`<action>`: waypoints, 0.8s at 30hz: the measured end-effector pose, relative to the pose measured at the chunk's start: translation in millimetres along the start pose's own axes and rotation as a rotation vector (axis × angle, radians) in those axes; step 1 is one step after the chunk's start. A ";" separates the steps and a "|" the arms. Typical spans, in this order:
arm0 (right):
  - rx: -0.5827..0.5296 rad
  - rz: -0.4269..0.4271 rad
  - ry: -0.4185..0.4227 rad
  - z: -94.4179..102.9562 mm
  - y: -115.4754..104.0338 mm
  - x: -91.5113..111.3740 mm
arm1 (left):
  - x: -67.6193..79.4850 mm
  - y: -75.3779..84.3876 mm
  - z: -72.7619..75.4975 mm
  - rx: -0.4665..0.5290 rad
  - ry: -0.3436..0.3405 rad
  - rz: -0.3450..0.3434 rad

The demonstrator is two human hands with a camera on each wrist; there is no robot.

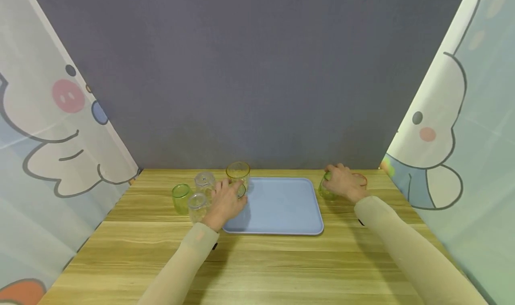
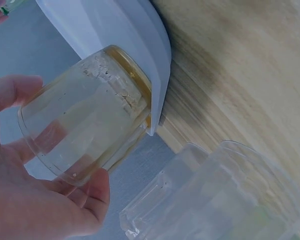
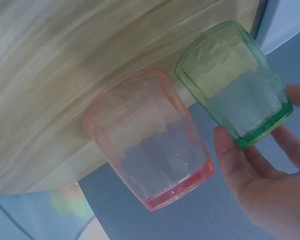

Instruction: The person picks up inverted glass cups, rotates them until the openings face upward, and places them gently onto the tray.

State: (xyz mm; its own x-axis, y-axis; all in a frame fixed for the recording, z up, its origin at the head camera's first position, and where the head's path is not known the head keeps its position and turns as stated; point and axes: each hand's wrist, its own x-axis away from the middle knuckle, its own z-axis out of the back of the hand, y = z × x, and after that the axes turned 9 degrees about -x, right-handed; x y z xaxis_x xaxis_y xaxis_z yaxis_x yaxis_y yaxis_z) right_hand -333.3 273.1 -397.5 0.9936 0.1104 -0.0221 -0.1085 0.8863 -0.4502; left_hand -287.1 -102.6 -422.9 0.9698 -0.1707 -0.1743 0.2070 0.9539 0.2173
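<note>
My left hand [image 1: 227, 202] is over the left edge of a blue tray [image 1: 281, 206]. In the left wrist view its fingers and thumb grip the upper end of a clear glass [image 2: 85, 120], whose amber-banded end is right at the tray's rim. Across the tray, my right hand [image 1: 342, 181] pinches a green glass [image 1: 327, 192] by its thick base. That glass is upside down, its mouth toward the tabletop in the right wrist view. Beside it stands a pink-orange glass [image 3: 150, 140], also base up, partly hidden by the right hand in the head view.
Left of the tray stand a green glass [image 1: 182, 200] and two clear glasses, one farther back [image 1: 204, 182] and one nearer [image 1: 198, 208]. A yellow-rimmed glass [image 1: 238, 171] is behind the left hand. A grey panel [image 1: 257, 81] borders the wooden table [image 1: 281, 269] at the back.
</note>
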 end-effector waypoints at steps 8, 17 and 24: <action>0.001 0.000 -0.023 -0.9 2.3 -3.3 | 0.0 -1.0 0.1 0.006 0.007 -0.003; 0.026 -0.013 -0.005 -2.9 -1.0 -2.4 | 1.0 -0.5 -2.1 -0.001 0.018 -0.006; 0.034 -0.013 -0.013 -2.4 -3.2 -0.9 | -0.4 -0.6 -2.5 -0.006 0.023 -0.008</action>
State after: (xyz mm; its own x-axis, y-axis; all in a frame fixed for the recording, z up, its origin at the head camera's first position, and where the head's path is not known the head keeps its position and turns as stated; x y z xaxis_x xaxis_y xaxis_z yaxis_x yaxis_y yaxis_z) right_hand -333.8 269.1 -398.2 0.9945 0.1044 -0.0053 -0.0969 0.9024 -0.4198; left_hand -287.9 -102.5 -425.3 0.9648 -0.1727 -0.1982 0.2139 0.9541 0.2096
